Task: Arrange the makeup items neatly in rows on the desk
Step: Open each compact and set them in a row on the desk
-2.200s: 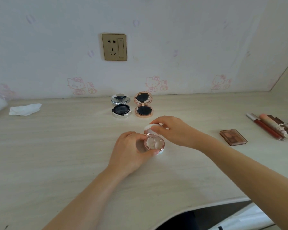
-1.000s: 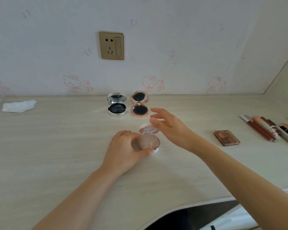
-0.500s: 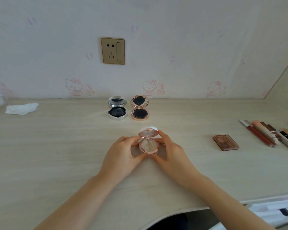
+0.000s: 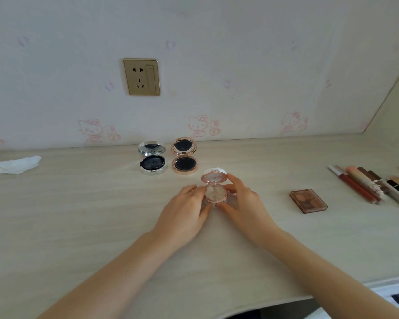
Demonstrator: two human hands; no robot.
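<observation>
Head view, left hand (image 4: pixel 184 215) and right hand (image 4: pixel 244 208) still gripping open pink compact (image 4: pixel 214 192), unmoved

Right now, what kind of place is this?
Probably a bedroom desk or vanity at home: light wood-grain desk, cartoon-cat wallpaper with a wall socket, open makeup compacts and lip products laid out.

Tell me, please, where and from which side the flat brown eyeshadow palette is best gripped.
Probably from above, with the fingers pinching the two long edges of the eyeshadow palette. It lies flat and closed on the desk, thin, so its top offers no hold. Its near and far sides look free; the lip gloss tubes lie apart on its right.
</observation>
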